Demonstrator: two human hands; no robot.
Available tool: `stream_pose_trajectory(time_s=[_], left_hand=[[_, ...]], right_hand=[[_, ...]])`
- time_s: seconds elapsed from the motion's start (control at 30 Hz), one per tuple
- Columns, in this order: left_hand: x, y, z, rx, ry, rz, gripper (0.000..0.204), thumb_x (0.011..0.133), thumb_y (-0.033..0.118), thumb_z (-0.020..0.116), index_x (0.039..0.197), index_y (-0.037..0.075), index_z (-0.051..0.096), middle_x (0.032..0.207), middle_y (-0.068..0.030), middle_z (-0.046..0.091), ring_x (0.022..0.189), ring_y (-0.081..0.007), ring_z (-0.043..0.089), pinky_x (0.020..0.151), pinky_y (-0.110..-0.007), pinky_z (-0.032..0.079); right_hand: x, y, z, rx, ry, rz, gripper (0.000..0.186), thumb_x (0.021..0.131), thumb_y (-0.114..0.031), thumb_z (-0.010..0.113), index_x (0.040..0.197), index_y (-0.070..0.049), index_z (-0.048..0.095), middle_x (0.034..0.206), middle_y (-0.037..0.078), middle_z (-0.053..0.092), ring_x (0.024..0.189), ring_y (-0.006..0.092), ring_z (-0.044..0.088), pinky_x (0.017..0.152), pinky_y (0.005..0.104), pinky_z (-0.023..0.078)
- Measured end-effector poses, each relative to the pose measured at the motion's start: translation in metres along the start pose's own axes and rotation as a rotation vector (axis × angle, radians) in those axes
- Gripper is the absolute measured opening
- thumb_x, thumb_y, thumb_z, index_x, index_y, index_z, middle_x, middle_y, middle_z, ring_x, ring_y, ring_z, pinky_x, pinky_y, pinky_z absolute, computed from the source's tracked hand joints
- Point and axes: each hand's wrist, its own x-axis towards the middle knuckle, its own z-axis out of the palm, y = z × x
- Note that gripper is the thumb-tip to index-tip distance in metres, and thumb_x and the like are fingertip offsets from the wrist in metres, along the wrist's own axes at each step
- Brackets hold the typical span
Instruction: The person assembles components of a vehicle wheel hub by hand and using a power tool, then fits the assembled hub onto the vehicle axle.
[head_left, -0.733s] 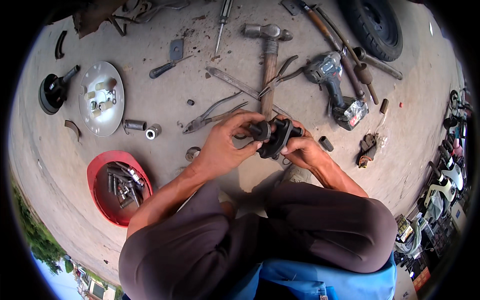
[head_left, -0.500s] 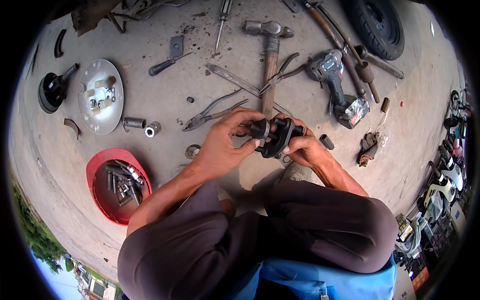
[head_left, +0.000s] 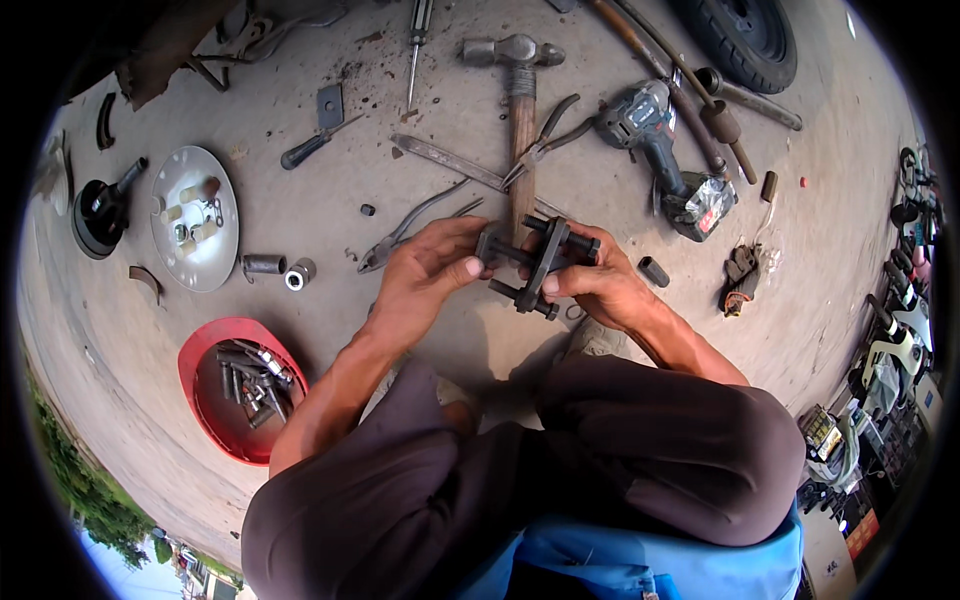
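Between my hands, above the ground, is a black metal puller point(head_left: 543, 262), a flat plate with several long bolts through it. My right hand point(head_left: 612, 288) is closed round its right side, the thumb pressed on the plate's lower part. At the left end of the central bolt, my left hand point(head_left: 430, 264) pinches the flat end piece point(head_left: 486, 247) between thumb and fingers. Just beyond lie a ball-peen hammer point(head_left: 521, 130) and pliers point(head_left: 545, 143) across its wooden handle. Other pliers point(head_left: 396, 240) lie partly behind my left hand.
To the left, a red helmet-like bowl point(head_left: 190, 385) holds several sockets, and a pale round dish point(head_left: 222, 255) holds small parts. A cordless impact driver point(head_left: 655, 140), metal rods point(head_left: 690, 110) and a wheel point(head_left: 750, 45) lie at the right. A screwdriver point(head_left: 416, 50) lies far off.
My left hand has shifted left, and the puller's end piece now stands farther from the plate. The puller has turned, showing more of its bolts. The whole view has shifted slightly.
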Motion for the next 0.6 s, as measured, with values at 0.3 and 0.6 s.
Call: stream_pose_trajectory(time_s=[0.3, 0.6], left_hand=[[-0.001, 0.005, -0.001, 0.11, 0.036, -0.007, 0.045, 0.088, 0.0, 0.073, 0.13, 0.001, 0.055, 0.113, -0.0105, 0.068, 0.102, -0.0174, 0.065, 0.091, -0.031, 0.052], [-0.006, 0.026, -0.032, 0.68, 0.271, -0.001, 0.035, 0.091, 0.005, 0.071, 0.124, 0.001, 0.061, 0.107, -0.0053, 0.064, 0.08, -0.0104, 0.058, 0.073, -0.027, 0.05]], right_hand=[[0.002, 0.005, 0.0, 0.003, 0.018, -0.025, 0.044, 0.073, -0.002, 0.073, 0.115, 0.002, 0.063, 0.091, 0.007, 0.07, 0.083, 0.0121, 0.063, 0.078, 0.0278, 0.05], [-0.002, 0.02, -0.012, 0.212, -0.006, 0.019, 0.06, 0.068, 0.009, 0.071, 0.126, 0.001, 0.055, 0.114, 0.009, 0.065, 0.101, 0.0253, 0.067, 0.09, 0.0417, 0.054]])
